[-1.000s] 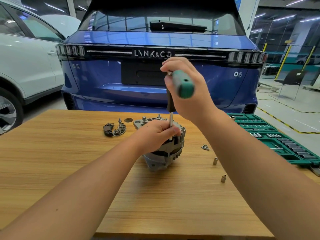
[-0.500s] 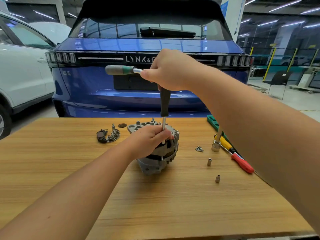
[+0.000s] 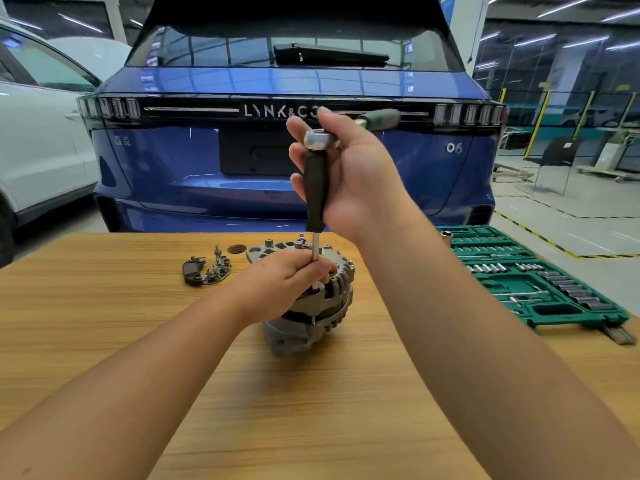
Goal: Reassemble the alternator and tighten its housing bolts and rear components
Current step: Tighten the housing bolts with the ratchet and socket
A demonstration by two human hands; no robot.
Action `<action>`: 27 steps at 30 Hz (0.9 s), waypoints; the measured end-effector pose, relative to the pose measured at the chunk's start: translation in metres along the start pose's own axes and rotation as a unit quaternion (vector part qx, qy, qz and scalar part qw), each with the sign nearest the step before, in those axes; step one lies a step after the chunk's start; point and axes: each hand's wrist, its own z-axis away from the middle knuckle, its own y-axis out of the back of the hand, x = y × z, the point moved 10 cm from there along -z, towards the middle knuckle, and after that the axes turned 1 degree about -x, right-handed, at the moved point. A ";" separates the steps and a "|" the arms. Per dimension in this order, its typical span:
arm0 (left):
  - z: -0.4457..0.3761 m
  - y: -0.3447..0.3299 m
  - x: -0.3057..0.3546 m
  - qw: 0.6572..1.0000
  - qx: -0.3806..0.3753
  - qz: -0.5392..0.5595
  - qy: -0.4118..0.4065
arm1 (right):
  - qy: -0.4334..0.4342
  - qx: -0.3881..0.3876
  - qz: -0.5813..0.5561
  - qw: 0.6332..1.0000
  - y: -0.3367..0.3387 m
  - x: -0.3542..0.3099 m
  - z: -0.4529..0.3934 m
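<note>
Since half a second ago the ratchet's green handle [image 3: 382, 118] has swung from the left of the right grip [image 3: 349, 171] over to its right side, and the green socket case [image 3: 540, 282] has come back into sight off to the right.

That right grip is clenched around the tool where the ratchet head [image 3: 316, 139] meets the black driver handle [image 3: 316, 188], which stands upright. Its thin steel shaft [image 3: 315, 251] runs straight down from the grip into the top of the alternator [image 3: 311, 306].

Directly below, the left grip [image 3: 289, 280] is closed over the alternator's upper housing, fingers curled beside the shaft, holding the unit on the wooden bench [image 3: 104, 323].

Left of that grip lies a loose rectifier part [image 3: 206, 270], with a small dark disc [image 3: 236, 249] just behind it. Beyond both grips sits a blue car [image 3: 173, 161].
</note>
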 end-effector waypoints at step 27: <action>0.001 0.000 0.002 1.000 0.009 -0.006 0.012 | 0.329 0.115 0.505 0.790 -0.014 -0.049 0.008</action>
